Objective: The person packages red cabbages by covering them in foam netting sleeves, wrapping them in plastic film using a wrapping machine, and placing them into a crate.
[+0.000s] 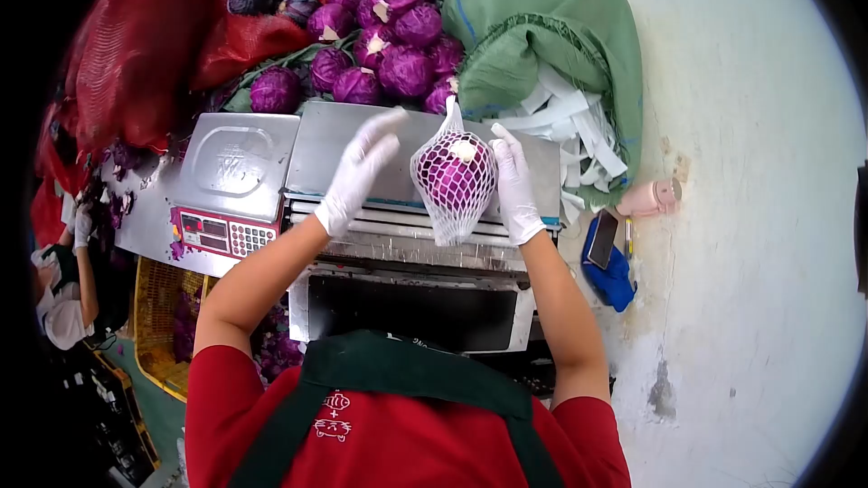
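A red cabbage in a white foam net sleeve rests on the metal wrapping machine in front of me. The sleeve narrows to a point above and below it. To its left is my left hand in a white glove, held apart from it, fingers spread and slightly blurred. My right hand, also gloved, lies along the sleeve's right side with its fingers stretched out. Whether it touches the net I cannot tell.
Red cabbages are piled behind the machine. White net sleeves spill from a green sack. A weighing scale, yellow crate, red mesh sack and phone lie around. A co-worker's gloved hand is far left.
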A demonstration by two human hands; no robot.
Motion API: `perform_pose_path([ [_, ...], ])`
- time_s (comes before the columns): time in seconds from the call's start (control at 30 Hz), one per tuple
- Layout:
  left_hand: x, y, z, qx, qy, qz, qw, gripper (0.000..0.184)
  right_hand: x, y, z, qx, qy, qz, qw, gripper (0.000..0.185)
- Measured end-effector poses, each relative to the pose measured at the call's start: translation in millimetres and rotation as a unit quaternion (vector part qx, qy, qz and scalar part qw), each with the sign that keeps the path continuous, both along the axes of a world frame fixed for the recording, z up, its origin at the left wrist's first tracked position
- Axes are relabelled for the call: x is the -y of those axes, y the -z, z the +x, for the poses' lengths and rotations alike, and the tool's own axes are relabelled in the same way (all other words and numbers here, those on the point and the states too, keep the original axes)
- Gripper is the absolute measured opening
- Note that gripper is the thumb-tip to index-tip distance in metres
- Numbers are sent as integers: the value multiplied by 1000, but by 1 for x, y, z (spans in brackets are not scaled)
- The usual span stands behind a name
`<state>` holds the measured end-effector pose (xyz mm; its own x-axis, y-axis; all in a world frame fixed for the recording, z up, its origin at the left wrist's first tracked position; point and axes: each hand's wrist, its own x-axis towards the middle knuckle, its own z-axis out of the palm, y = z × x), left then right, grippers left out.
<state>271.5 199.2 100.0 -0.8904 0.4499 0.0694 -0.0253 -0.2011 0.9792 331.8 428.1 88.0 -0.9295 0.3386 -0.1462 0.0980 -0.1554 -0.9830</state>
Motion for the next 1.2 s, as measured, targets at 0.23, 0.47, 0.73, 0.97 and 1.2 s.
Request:
perform_pose_path([
  [0.23,-9,31,-5,-105,50,-227,967,57,-8,-10,11,-11,-93,215,972,49],
  [0.47,133,-19,-1,-618,154,-542,548,48,-108,-57,99,-129,-278,806,507,68],
  [0.73,81,-6,17,-680,258,-442,524,37,-83,-18,94,-200,-362,783,465,4],
  [0.97,94,18,40,-489,131,-398,765,11,-97,-20,128,36,-282,507,814,11],
  [1.2,99,25,43,-79,110,-331,934,9,-116,-45,108,-178,-274,778,537,19],
])
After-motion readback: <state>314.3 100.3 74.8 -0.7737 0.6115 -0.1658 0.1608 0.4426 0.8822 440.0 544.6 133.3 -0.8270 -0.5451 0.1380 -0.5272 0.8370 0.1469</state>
